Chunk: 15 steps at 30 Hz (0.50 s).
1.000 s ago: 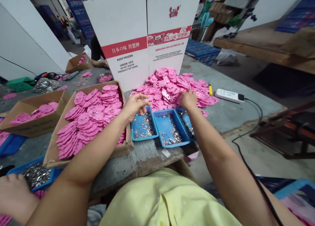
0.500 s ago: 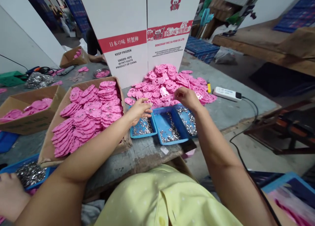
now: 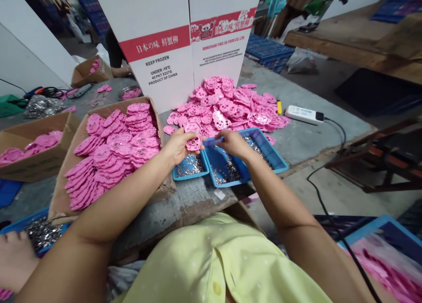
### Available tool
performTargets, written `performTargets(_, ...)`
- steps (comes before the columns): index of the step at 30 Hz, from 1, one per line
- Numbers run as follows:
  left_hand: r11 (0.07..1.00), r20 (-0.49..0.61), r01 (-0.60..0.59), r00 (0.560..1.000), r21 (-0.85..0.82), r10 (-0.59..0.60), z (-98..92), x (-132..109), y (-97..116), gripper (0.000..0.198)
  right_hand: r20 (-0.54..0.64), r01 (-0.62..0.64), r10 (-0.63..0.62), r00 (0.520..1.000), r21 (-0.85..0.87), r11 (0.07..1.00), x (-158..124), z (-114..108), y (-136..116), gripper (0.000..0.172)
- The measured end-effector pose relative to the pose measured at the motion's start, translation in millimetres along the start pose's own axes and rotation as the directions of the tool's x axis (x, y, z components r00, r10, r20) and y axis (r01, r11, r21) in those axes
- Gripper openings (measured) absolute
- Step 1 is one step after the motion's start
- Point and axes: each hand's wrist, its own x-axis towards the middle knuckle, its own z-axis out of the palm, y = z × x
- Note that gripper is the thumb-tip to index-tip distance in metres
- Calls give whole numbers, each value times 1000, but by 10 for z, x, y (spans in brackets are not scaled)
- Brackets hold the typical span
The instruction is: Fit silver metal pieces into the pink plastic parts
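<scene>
Closest to us, our two forearms reach forward over the grey table [image 3: 198, 208]. Our left hand [image 3: 178, 145] has its fingers closed around one pink plastic piece [image 3: 193, 141], which it holds above the left blue tray [image 3: 190, 166]. Our right hand [image 3: 233, 143] is just beside this piece, over the middle blue tray [image 3: 219, 160]; its fingers are curled, but we cannot tell if they pinch something. The trays contain small silver metal parts [image 3: 227, 173]. On the left stands a cardboard box [image 3: 66, 193] filled with rows of pink pieces. Behind the hands, a loose pile of pink pieces [image 3: 227, 105] lies on the table. Further away stands a tall white carton [image 3: 174, 43], and to the right a white power strip [image 3: 303, 114].
</scene>
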Motion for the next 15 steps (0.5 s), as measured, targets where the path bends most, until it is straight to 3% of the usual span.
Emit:
performTargets(2,1000,-13,-13,1000,0,13,18,-3,-10,12,135,-42,79,988,-254,966,-41,30,-27,23)
performTargets(5,1000,-36,-16,999,1,16,42,-23,-5,11,175,-49,136,975,-426,904,-79,70,-83,31)
performTargets(15,1000,-70,11,998,6,-10,54,-1,-42,7,229,15,93,969,-427,904,-57,310,-30,36)
